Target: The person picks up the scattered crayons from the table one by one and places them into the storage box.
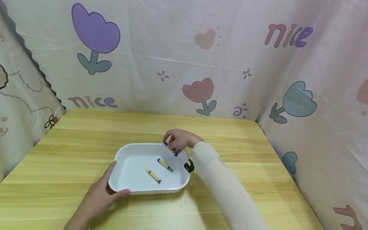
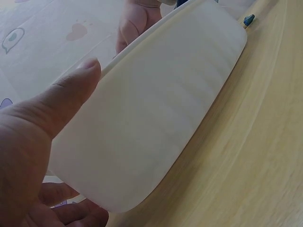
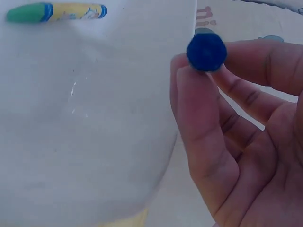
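Note:
A white rectangular tray [image 1: 135, 166] sits on the table. My left hand [image 1: 99, 195] holds its near left corner; in the left wrist view, the thumb [image 2: 75, 85] lies along the rim and the other fingers wrap the tray's end. Over the back right part of the tray, my right hand [image 1: 182, 140] pinches a blue crayon [image 1: 171, 149] between thumb and fingertips. The right wrist view shows that crayon's round blue end [image 3: 207, 52] facing the camera. Inside the tray lie a green crayon [image 1: 165, 165] and a yellow crayon [image 1: 153, 176], apart from each other.
A wooden table [image 1: 244, 191] extends around the tray on every side. Printed curtains [image 1: 152, 38] hang behind the table and along both sides. A small black device [image 1: 189, 166] sits at the right wrist, overlapping the tray's right rim in the head view.

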The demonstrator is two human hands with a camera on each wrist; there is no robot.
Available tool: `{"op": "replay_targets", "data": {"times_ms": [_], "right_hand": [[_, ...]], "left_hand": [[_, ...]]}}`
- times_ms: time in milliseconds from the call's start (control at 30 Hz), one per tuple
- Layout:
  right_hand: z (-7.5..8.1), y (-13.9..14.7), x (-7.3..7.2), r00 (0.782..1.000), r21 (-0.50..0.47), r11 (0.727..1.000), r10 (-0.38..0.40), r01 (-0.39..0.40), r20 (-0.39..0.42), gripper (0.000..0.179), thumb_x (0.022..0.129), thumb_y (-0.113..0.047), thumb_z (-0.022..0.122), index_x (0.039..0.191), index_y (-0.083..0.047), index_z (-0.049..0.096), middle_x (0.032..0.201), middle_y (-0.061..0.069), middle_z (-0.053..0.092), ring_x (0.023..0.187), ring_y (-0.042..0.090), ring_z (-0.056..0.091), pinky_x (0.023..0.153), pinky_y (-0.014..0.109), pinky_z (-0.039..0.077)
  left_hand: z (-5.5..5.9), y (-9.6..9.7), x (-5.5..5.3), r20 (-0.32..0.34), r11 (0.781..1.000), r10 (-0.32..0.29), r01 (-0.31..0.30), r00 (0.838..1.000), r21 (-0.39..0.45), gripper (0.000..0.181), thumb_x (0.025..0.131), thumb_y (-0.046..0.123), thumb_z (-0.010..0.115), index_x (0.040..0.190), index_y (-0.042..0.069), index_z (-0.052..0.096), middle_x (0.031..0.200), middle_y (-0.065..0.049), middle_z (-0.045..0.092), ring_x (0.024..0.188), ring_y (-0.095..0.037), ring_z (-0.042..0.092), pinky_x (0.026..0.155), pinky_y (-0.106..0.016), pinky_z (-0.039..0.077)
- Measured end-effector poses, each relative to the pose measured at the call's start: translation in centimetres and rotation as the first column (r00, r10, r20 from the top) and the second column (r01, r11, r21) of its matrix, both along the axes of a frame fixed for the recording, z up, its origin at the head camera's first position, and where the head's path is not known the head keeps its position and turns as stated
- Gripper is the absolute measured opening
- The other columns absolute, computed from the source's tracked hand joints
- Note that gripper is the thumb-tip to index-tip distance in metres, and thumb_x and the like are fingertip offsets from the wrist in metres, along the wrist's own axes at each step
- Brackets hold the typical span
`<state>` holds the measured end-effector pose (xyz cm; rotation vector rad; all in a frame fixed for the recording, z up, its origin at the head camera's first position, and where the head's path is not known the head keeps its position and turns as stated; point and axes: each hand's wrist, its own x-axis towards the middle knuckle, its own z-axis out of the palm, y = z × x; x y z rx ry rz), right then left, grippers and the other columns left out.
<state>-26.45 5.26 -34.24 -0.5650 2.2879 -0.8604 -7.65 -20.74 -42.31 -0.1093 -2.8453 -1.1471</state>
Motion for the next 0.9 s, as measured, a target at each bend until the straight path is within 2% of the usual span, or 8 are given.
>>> {"op": "replay_targets", "data": {"times_ms": [367,667,900], "right_hand": [[-0.7,-1.4,0.4,0.997,0.023,0.999,0.034,-0.035,0.069,0.034,0.085,-0.007,0.063,0.118,-0.013,0.055,0.096,0.005,0.059,0.078,0.022,0.059,0.061,0.030,0.053],[-1.2,-2.2,1.1,0.997,0.060,0.996,0.055,-0.058,0.047,0.031,0.085,-0.010,0.063,0.115,-0.017,0.059,0.094,0.001,0.059,0.079,0.019,0.060,0.062,0.030,0.052],[-1.7,-2.7,1.4,0.995,0.071,0.995,0.061,-0.066,0.075,0.029,0.086,-0.008,0.062,0.113,-0.019,0.061,0.093,-0.001,0.060,0.078,0.019,0.059,0.062,0.030,0.051]], "left_hand": [[0.0,0.0,0.0,0.005,1.000,0.000,0.000,1.000,-0.005,0.107,0.071,0.045,0.074,0.148,0.018,0.003,0.136,-0.031,0.034,0.113,-0.046,0.043,0.083,-0.061,0.035],[0.0,-0.1,0.0,0.005,1.000,0.001,-0.001,1.000,-0.007,0.108,0.071,0.045,0.074,0.148,0.018,0.004,0.135,-0.031,0.035,0.113,-0.045,0.043,0.084,-0.060,0.035],[-0.1,0.0,-0.1,0.013,1.000,0.002,-0.002,1.000,-0.011,0.108,0.071,0.046,0.074,0.148,0.017,0.003,0.136,-0.031,0.033,0.113,-0.047,0.042,0.085,-0.061,0.035]]}}
